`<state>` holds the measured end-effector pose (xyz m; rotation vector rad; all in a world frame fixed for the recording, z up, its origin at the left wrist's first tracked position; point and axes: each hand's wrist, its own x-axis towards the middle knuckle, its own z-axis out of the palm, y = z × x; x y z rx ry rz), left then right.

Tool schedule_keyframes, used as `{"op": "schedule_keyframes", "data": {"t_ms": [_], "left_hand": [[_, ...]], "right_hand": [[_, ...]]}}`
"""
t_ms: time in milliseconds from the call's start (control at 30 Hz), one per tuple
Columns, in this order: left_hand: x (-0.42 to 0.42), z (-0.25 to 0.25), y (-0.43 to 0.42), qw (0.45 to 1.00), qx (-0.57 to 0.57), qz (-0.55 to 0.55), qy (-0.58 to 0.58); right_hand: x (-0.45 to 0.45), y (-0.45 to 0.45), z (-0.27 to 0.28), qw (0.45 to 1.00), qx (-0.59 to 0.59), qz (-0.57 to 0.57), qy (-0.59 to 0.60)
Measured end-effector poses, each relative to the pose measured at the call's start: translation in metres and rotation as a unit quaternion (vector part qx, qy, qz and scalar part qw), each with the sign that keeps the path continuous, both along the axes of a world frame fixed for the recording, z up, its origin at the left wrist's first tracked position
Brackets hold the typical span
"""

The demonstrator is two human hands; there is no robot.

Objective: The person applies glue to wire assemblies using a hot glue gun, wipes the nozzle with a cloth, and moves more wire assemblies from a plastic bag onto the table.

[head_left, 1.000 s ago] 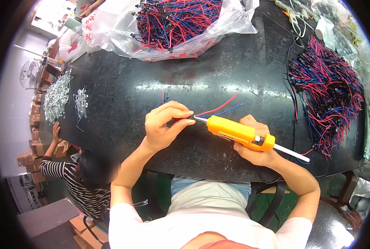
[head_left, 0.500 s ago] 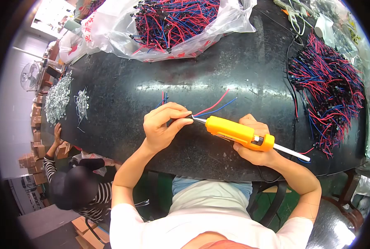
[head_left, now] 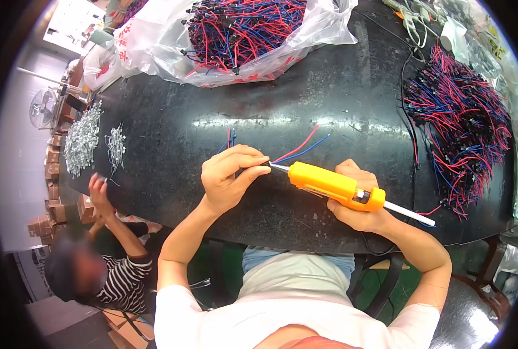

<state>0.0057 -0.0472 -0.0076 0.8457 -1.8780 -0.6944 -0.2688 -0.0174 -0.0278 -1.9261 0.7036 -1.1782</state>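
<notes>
- Left hand [head_left: 230, 177] pinches a small black piece [head_left: 265, 164] between thumb and fingers, over the surface [head_left: 305, 104], nearer its near edge than the bag is.
- Right hand [head_left: 355, 195] is wrapped around a yellow glue gun [head_left: 323, 178]; the two hands are apart, with the gun's front between them.
- The gun's metal nozzle [head_left: 279, 167] points at the black piece; whether the tip touches it is too small to tell.
- A red wire [head_left: 298, 145] and a blue wire [head_left: 305, 150] run from the pinched piece toward the right and the far edge.
- A white glue stick [head_left: 410, 215] juts from the gun's rear toward the near right corner.
- Short red and blue wires [head_left: 230, 138] lie just beyond the left hand.
- Toward the far edge sits a clear plastic bag [head_left: 154, 52] of red and blue wires [head_left: 244, 29].
- Along the right edge spreads a heap of similar wires [head_left: 459, 134], beside a black cable [head_left: 407, 104].
- By the left edge lie a pile of whitish pieces [head_left: 81, 139] and a smaller cluster [head_left: 115, 146].
- A co-worker's hand [head_left: 100, 195] is raised near the left end.
</notes>
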Motion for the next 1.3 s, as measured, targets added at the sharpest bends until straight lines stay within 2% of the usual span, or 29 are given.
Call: {"op": "schedule_keyframes", "data": {"t_ms": [1300], "left_hand": [[-0.0042,-0.0030,0.0042,1.000,-0.009,0.018,0.010]], "right_hand": [[0.0003,0.0006,0.0044,1.000,-0.008,-0.002,0.001]]}}
